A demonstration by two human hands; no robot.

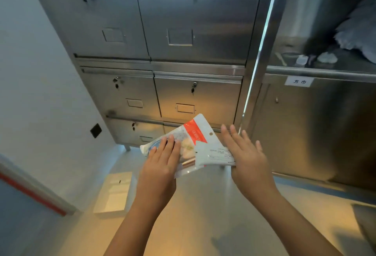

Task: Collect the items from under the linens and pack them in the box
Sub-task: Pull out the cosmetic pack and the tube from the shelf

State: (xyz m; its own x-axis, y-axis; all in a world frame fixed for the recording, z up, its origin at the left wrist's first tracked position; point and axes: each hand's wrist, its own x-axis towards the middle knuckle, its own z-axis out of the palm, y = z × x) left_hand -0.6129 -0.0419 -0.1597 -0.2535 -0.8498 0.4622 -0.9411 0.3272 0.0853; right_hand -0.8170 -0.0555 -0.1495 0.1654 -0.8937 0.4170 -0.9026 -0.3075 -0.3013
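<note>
A white packet with a red band (200, 133) and a clear packet of small items (186, 149) are pressed together in mid air between my hands. My left hand (160, 162) lies flat on the clear packet with straight fingers. From the right side, my right hand (246, 154) presses the white packet's edge, fingers straight. A white open box (114, 192) stands on the floor below and to the left. White linens (360, 29) lie in the open shelf at the upper right, with small items (326, 58) on the shelf in front of them.
A steel cabinet with locked doors (183, 31) fills the view ahead. A labelled steel door (317, 125) is under the open shelf on the right. A white wall (30, 72) runs along the left. The floor (203, 215) is shiny and pale.
</note>
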